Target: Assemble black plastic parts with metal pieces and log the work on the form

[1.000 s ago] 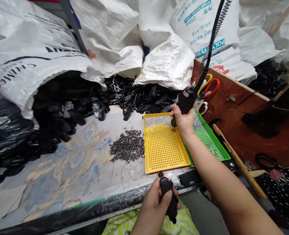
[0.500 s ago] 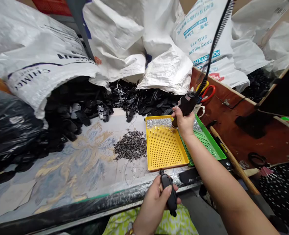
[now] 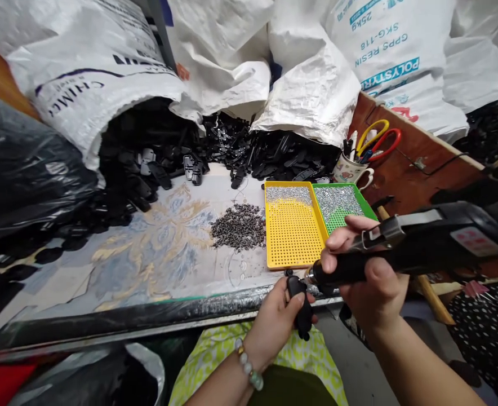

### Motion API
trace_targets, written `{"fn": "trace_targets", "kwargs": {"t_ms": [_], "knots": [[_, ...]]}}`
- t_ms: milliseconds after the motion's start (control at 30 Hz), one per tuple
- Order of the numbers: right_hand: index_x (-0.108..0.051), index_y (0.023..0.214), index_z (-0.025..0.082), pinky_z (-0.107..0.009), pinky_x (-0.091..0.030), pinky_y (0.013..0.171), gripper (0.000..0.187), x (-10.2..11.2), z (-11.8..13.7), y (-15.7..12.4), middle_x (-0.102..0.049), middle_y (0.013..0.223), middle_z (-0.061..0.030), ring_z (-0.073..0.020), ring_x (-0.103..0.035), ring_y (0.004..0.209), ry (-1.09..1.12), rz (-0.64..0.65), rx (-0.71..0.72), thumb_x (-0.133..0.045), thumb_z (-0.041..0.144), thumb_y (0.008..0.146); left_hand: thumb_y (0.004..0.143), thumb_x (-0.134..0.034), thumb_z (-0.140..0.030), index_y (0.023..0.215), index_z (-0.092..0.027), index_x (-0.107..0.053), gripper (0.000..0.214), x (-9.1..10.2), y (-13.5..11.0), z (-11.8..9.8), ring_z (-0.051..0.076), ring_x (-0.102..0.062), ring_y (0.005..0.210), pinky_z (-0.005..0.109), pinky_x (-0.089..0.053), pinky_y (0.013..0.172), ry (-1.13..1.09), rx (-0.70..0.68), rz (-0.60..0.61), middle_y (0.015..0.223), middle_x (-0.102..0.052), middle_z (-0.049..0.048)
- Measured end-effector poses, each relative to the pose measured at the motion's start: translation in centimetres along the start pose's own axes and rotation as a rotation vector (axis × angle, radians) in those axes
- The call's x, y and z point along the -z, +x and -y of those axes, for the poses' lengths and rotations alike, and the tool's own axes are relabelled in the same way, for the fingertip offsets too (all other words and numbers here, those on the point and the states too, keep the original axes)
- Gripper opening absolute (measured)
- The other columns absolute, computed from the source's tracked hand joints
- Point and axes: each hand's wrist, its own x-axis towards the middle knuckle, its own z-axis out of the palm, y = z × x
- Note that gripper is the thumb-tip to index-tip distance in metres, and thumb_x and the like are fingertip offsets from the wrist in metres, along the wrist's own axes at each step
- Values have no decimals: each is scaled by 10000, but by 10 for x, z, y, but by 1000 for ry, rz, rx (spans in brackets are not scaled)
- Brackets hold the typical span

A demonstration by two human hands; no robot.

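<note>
Seen from my station: at the worktable's (image 3: 105, 265) front edge, the electric screwdriver (image 3: 422, 248) lies almost level, its long axis running right to left, with the right hand (image 3: 371, 287) clenched around its barrel. The tip points at a small black plastic part (image 3: 303, 318), gripped upright in the left hand (image 3: 272, 326), just left of and slightly below the right hand, in front of the yellow tray (image 3: 293, 237).

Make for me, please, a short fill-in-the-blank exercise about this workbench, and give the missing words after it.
1. The left hand holds a small black plastic part, and the right hand grips a ____ power tool.
2. Beside the green tray lies a second tray, whose colour is ____.
3. The mug holds scissors with yellow and ____ handles.

Missing words: black; yellow; red.
</note>
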Motion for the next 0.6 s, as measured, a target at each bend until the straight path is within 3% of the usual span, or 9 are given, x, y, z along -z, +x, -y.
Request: {"fn": "trace_targets", "kwargs": {"t_ms": [300, 467, 600], "knots": [[-527, 1089, 260, -275, -480, 455, 371, 0, -5, -2, -568, 848, -29, -127, -556, 566, -28, -21, -37, -599, 407, 756, 790, -549, -310, 982, -183, -447, 251, -1, -3, -2, 143, -624, 639, 261, -461, 613, 7, -14, -8, 875, -584, 21], [-540, 1075, 264, -288, -481, 485, 382, 1, 7, 0, -570, 829, -28, -120, -544, 541, -89, -80, 12, -606, 438, 742, 861, -485, -319, 963, -190, -444, 169, 6, -11, 3, 155, -613, 768, 295, -455, 735, 8, -79, 59, 917, -542, 24], [-532, 1089, 273, -293, -477, 475, 384, 2, 11, -1, -563, 834, -33, -122, -540, 538, -98, -64, 16, -591, 450, 753, 886, -444, -371, 962, -184, -457, 202, 12, -18, 7, 175, -609, 798, 309, -455, 737, -24, -96, 102, 930, -534, 41]]}}
